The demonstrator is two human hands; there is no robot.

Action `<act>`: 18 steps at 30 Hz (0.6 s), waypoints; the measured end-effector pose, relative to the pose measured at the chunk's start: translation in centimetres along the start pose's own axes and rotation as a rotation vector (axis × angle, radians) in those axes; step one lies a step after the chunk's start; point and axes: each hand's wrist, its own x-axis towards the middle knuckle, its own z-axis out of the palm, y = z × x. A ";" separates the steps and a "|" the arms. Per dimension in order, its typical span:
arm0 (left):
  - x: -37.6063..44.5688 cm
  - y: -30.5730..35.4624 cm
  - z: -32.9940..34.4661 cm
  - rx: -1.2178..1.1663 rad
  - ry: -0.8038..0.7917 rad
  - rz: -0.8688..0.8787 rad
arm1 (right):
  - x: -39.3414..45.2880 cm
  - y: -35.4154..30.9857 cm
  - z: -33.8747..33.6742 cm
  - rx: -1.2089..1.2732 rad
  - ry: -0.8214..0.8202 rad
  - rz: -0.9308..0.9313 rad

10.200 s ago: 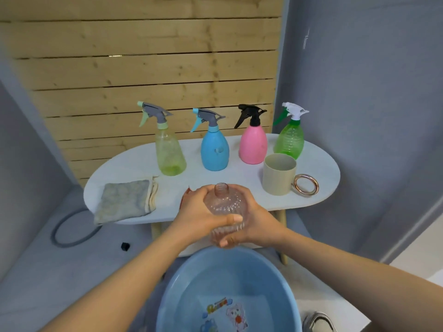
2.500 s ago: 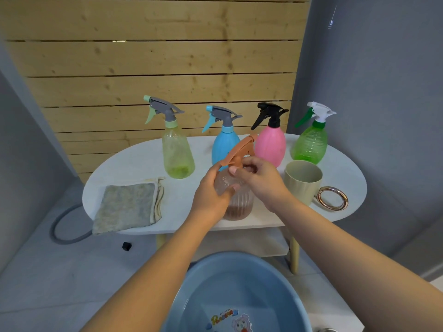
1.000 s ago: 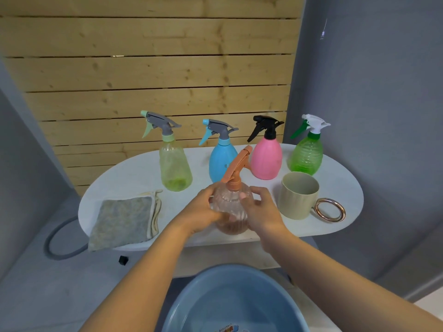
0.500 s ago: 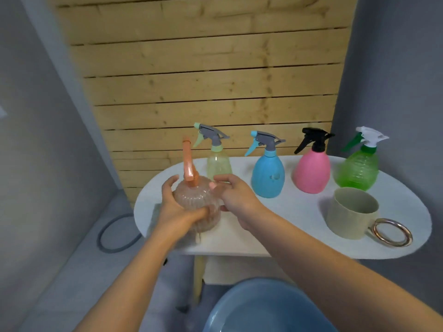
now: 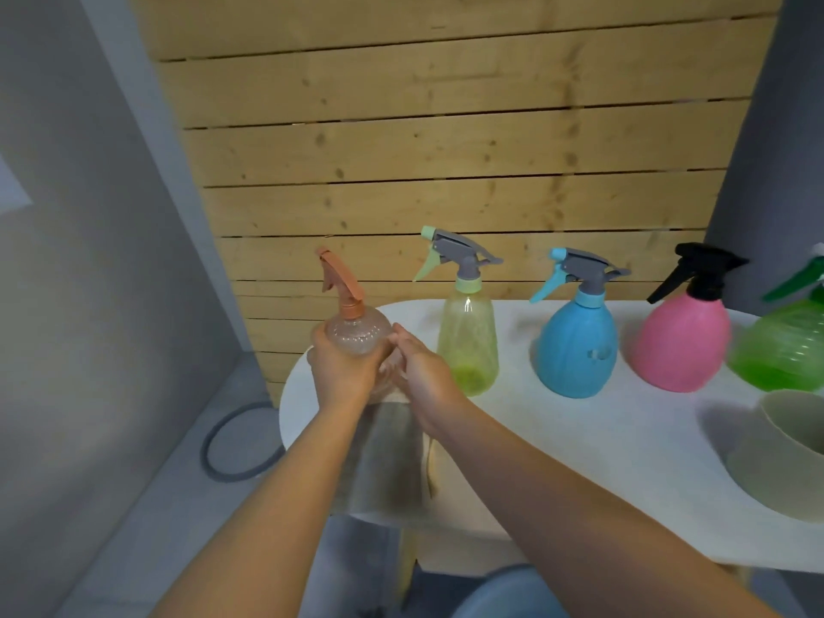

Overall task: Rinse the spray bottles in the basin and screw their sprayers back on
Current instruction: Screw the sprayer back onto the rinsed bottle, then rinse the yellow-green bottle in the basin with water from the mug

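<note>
A clear ribbed spray bottle (image 5: 358, 334) with an orange sprayer (image 5: 339, 281) screwed on stands upright at the left end of the white table (image 5: 602, 439), left of the yellow-green bottle (image 5: 467, 339). My left hand (image 5: 341, 372) grips its left side. My right hand (image 5: 421, 374) lies against its right side with fingers nearly straight. Blue (image 5: 577, 345), pink (image 5: 682, 341) and green (image 5: 784, 350) bottles stand in a row to the right, each with a sprayer on. Only the rim of the blue basin (image 5: 504, 593) shows at the bottom edge.
A grey cloth (image 5: 383, 457) lies on the table under my forearms. A beige mug (image 5: 789, 452) stands at the right edge. A grey hose ring (image 5: 232, 443) lies on the floor to the left. A wooden slat wall rises behind the table.
The sprayer went onto the clear bottle, and both hands carried it left across the table to the end beside the yellow-green bottle. My view swung left with it.
</note>
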 end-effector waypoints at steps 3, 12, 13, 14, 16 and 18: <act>0.2 -0.4 1.0 0.015 -0.052 -0.081 | 1.2 0.3 0.1 0.061 0.010 0.039; 0.3 0.0 0.7 0.106 -0.132 -0.165 | 1.8 0.8 -0.2 -0.119 0.086 0.082; 0.3 0.1 0.7 0.112 -0.132 -0.175 | 1.7 1.0 -0.1 -0.115 0.089 0.081; 0.3 0.2 0.8 0.116 -0.128 -0.182 | 1.5 1.1 0.0 -0.096 0.083 0.078; 0.2 0.3 0.9 0.115 -0.122 -0.196 | 1.4 1.1 -0.2 -0.044 0.075 0.087; 0.0 0.5 1.1 0.111 -0.123 -0.206 | 1.2 0.9 -0.6 -0.040 0.063 0.092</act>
